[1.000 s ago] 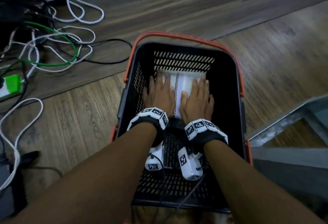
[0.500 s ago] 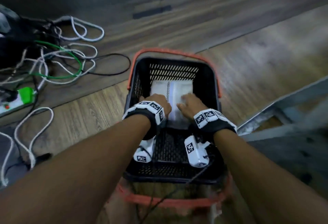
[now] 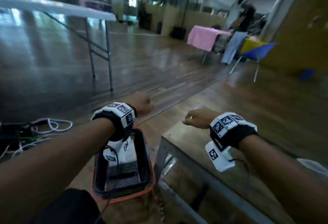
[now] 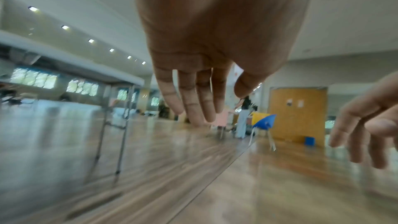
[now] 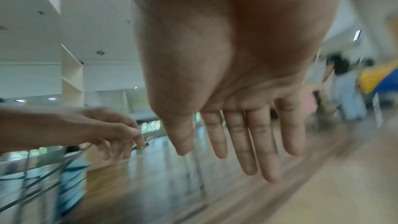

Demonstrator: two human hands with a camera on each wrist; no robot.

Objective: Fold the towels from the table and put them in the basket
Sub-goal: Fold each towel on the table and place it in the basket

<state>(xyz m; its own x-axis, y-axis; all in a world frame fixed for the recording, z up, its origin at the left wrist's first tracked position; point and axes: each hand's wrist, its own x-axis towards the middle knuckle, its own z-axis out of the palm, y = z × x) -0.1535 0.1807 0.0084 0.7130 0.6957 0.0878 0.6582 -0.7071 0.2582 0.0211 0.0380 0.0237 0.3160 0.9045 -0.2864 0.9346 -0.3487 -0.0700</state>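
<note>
Head view, far left, mid-height: a tangle of cables [image 3: 44, 126] is being seen on the wood floor [image 3: 159, 74]. Upper left of frame: a white folding table [image 3: 58, 9] is being shown w/ thin metal legs, blurred.

Left of centre: the left hand [image 3: 142, 105] is being held up in the air, nothing in it. In the left wrist view its fingers [image 4: 191, 98] are being kept nearly straight and hanging loose, so the hand is relaxed and unclenched. A marker band is being worn on the wrist.

Lower centre: the basket [image 3: 149, 170], black w/ an orange rim, is being seen on the floor below the left forearm. Something white, prob. the folded towel [image 3: 130, 154], is being glimpsed inside it, mostly hidden by the wrist cam; it can't be told for sure.

Right of centre: the right hand [image 3: 197, 118] is being held in the air too, well apart from the basket and the left hand. In the right wrist view its fingers [image 5: 243, 140] are being held out straight, palm bare, nothing gripped.

Lower right: a grey metal frame edge [image 3: 195, 176] is being shown just beside the basket.

Upper right, bkgd: a pink cloth [image 3: 202, 37] is being draped over a table, w/ a blurred person [image 3: 245, 18] next to it and a blue chair [image 3: 259, 50] further right.
</note>
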